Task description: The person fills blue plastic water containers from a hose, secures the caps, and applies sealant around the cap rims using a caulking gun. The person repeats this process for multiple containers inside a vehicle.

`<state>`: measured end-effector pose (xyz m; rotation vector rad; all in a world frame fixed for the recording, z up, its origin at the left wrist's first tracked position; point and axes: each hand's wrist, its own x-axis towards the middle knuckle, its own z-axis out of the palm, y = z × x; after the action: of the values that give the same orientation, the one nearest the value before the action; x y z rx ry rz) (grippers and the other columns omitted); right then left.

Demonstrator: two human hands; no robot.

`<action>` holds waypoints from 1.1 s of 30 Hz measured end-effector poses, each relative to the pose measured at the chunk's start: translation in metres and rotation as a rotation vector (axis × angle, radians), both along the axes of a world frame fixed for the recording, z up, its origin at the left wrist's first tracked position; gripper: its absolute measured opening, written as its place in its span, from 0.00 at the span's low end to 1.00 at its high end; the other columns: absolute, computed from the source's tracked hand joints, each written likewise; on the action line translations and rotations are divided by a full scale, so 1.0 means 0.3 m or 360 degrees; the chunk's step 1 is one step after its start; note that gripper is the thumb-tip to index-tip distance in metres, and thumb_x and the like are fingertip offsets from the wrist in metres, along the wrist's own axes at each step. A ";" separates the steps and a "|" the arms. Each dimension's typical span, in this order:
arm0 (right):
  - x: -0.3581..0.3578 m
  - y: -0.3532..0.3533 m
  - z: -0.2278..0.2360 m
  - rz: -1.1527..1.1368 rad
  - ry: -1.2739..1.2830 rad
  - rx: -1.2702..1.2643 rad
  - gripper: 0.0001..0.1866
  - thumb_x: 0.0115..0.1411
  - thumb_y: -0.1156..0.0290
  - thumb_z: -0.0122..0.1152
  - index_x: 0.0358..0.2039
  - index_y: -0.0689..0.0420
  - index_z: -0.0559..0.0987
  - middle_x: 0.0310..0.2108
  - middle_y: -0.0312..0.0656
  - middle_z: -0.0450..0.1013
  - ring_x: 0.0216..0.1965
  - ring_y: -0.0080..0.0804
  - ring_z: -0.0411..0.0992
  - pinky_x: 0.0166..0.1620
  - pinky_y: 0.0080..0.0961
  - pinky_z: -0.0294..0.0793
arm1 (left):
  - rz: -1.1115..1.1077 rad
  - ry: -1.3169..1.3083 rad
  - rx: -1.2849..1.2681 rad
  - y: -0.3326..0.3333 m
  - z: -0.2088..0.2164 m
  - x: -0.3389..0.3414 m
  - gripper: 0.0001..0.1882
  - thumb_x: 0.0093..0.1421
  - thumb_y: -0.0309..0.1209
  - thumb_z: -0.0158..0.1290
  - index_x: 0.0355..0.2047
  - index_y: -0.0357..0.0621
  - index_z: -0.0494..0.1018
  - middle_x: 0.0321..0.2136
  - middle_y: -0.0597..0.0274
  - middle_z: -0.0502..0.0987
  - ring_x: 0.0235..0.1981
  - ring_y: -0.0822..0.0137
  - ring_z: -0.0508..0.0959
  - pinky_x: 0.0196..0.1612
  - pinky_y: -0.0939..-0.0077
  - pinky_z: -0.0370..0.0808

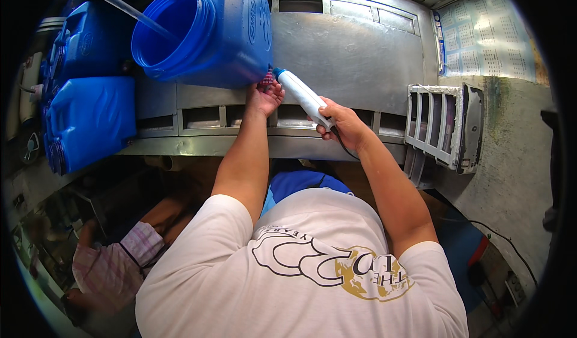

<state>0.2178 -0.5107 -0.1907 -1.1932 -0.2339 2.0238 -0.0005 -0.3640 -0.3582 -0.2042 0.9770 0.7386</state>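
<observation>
My right hand (339,120) is closed around the handle of a white corded wand-like tool (303,97) with a blue tip. Its tip points up and left, toward my left hand. My left hand (265,98), palm partly up, has its fingers curled at a small red-and-white patterned piece (265,78), close beside the tool's tip. What that piece is I cannot make out; the fingers partly hide it. Right above my left hand sits a large blue plastic jug (240,31), its wide round mouth facing left and a pale rod (129,13) reaching into the mouth.
A metal worktop (348,49) with slotted openings lies ahead. More blue jugs (96,121) stand at the left. On the right is a grey slatted frame (434,124) beside a wall with printed sheets (487,34). A person in a checked shirt (114,266) is at lower left.
</observation>
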 end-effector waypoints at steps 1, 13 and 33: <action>-0.003 0.005 -0.002 0.0016 -0.0023 0.0016 0.30 0.61 0.63 0.51 0.66 0.50 0.63 0.38 0.35 0.69 0.28 0.19 0.68 0.28 0.19 0.66 | 0.0020 0.0025 -0.0015 0.000 0.011 0.010 0.23 0.57 0.51 0.59 0.40 0.44 0.73 0.31 0.59 0.77 0.32 0.60 0.77 0.43 0.57 0.76; -0.034 0.017 0.000 0.0142 -0.0343 -0.0020 0.44 0.51 0.62 0.68 0.68 0.48 0.60 0.38 0.31 0.68 0.27 0.17 0.63 0.31 0.18 0.64 | 0.0142 0.0203 0.0106 0.017 -0.049 0.028 0.18 0.59 0.49 0.59 0.39 0.51 0.75 0.31 0.65 0.79 0.32 0.64 0.77 0.38 0.63 0.76; -0.013 0.007 -0.028 0.0341 -0.0527 0.0074 0.41 0.52 0.63 0.65 0.66 0.51 0.61 0.33 0.34 0.68 0.25 0.19 0.65 0.29 0.19 0.64 | -0.0139 0.0415 0.0095 0.025 -0.021 0.010 0.24 0.58 0.56 0.58 0.43 0.51 0.74 0.39 0.62 0.82 0.40 0.62 0.80 0.39 0.61 0.75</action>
<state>0.2139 -0.5085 -0.1990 -1.5252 -0.5897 1.9761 0.0026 -0.3564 -0.3646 -0.0123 1.2020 0.7243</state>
